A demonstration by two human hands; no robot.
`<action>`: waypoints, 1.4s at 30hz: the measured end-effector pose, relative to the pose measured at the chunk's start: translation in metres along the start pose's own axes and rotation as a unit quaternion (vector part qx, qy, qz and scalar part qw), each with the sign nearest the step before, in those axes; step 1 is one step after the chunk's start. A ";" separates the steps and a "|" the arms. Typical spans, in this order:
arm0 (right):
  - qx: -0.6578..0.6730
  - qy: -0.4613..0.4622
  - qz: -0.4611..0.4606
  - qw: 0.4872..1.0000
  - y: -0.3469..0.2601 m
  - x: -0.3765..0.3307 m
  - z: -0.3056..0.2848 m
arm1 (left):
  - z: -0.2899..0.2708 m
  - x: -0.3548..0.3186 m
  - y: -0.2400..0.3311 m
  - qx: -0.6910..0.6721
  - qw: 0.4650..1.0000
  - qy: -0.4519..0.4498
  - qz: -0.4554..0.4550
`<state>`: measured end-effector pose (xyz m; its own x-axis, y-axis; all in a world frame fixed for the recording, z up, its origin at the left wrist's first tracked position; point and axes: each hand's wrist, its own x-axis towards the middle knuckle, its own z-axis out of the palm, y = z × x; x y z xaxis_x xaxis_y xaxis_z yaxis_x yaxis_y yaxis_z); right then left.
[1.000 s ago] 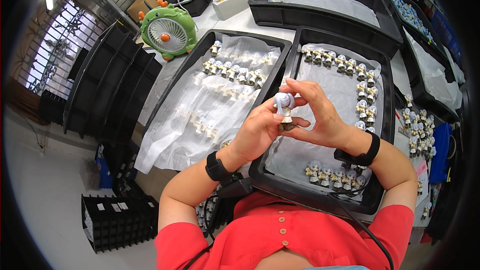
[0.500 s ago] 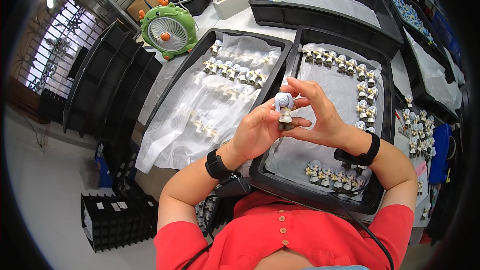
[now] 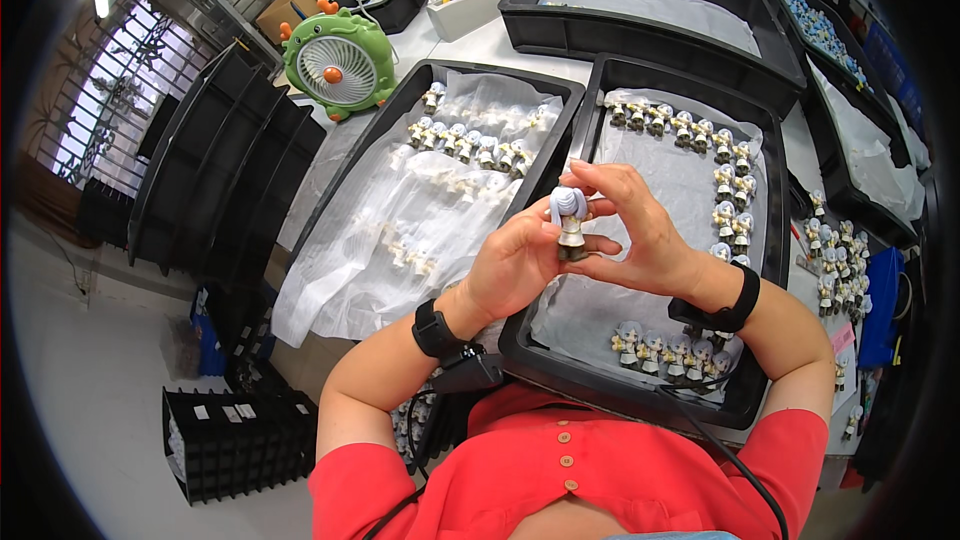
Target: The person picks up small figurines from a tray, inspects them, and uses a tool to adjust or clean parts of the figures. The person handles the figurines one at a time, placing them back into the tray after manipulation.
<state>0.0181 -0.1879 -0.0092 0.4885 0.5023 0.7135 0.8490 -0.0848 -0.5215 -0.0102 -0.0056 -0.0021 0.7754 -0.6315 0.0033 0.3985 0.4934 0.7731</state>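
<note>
A small figurine [image 3: 570, 225] with pale lilac hair, white and gold clothes and dark feet is held upright between my two hands. My left hand [image 3: 515, 265] grips it from the left, thumb against its side. From the right, the fingers and thumb of my right hand [image 3: 645, 235] curve around it and touch its edge. Below them lies a black tray [image 3: 775, 290] lined with white tissue [image 3: 660, 195]. Similar figurines [image 3: 700, 130] stand in rows along its far, right and near sides. To the left, another black tray [image 3: 425, 70] holds figurines partly covered by thin white sheets.
A green fan [image 3: 338, 62] stands at the far left of the table. Behind the trays is a larger tissue-lined black tray [image 3: 650, 40]. More figurines [image 3: 840, 255] cluster at the right edge. Stacked black trays [image 3: 210, 160] rise on the left, and a black crate [image 3: 235, 440] sits on the floor.
Almost nothing differs. Both hands keep the figurine in the same place, with only a very slight shift of the fingers.
</note>
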 end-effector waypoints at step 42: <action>0.043 -0.033 0.038 0.998 -0.001 -0.001 0.000 | 0.000 0.001 -0.006 0.009 1.000 0.019 0.003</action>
<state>0.0166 -0.1883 -0.0088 0.5344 0.5527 0.6394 0.7877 -0.0514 -0.6139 -0.0122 -0.0093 -0.0065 0.7960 -0.6050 -0.0172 0.3859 0.4854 0.7845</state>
